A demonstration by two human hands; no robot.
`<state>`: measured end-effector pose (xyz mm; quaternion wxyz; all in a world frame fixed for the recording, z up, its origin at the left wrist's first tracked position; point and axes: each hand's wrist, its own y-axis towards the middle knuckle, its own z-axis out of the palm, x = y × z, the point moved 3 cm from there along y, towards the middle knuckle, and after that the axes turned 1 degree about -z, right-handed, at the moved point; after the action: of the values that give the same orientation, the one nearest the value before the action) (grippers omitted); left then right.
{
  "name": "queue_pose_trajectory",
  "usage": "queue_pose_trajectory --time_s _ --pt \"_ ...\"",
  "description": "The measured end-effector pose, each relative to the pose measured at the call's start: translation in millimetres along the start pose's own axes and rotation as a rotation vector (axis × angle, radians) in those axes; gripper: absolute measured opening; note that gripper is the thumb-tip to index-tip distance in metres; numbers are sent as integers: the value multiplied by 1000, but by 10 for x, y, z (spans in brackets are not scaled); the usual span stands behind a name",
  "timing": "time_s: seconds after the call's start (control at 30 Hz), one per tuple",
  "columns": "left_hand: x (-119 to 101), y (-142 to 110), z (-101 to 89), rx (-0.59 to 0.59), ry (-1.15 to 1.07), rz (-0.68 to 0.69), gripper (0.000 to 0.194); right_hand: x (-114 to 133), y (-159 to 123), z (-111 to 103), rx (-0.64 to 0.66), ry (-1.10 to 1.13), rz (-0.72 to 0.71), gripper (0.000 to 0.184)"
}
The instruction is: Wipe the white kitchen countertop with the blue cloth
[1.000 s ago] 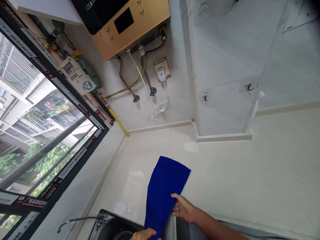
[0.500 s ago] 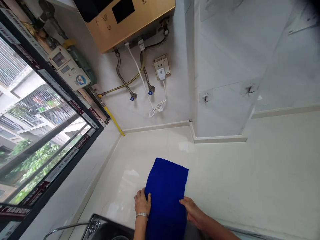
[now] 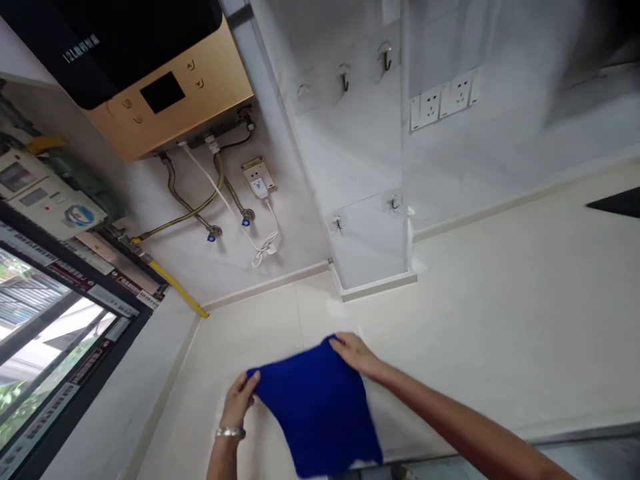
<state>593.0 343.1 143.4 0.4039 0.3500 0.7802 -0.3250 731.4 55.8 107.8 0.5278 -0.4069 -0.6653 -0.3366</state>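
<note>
Pale countertop (image 3: pixel 480 320) under wall-mounted heater (image 3: pixel 170 93); blue cloth (image 3: pixel 320 407) held up over it, left hand (image 3: pixel 239 400) pinching one top corner, right hand (image 3: pixel 354 352) pinching the other

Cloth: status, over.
Left hand and right hand each pinching a corner. Blue cloth spread between them over counter. Wall hooks beyond, not touching.

Left wrist: one silver-coloured, shiny metal bracelet (image 3: pixel 231 433), narrow band, closely fitted just below the hand; surface pattern too small to resolve. Right wrist: bare. Both forearms: bare over the visible length, sleeves out of view. Both hands: ungloved. Rings: none discernible on visible fingers. Markings on bracelet: not legible.
</note>
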Motion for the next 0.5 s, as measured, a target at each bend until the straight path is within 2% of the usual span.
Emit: queue_pose_trajectory --time_s 0.07,0.13,0.2,0.23,0.27,0.33,0.4,0.5 --pt "-405 54 -109 -50 -73 89 55 259 257 -242 -43 104 -61 37" --pt "-708 85 -156 -88 -132 137 59 482 437 -450 -79 174 -121 40" --pt "-841 96 -125 -101 -170 161 65 602 526 -610 -115 202 -163 40" --pt "-832 95 -76 -96 -178 165 68 603 532 -669 -132 200 -172 38" --pt "-770 86 -3 -82 -178 162 70 558 511 -713 -148 190 -171 36" --pt "-501 41 209 -39 -150 132 73 341 379 -755 -175 154 -134 33" --pt "-96 -56 482 9 -83 81 71 -6 128 -735 -193 111 -62 33" --pt "541 -280 891 91 65 12 69 -611 -394 -622 -190 66 72 38"
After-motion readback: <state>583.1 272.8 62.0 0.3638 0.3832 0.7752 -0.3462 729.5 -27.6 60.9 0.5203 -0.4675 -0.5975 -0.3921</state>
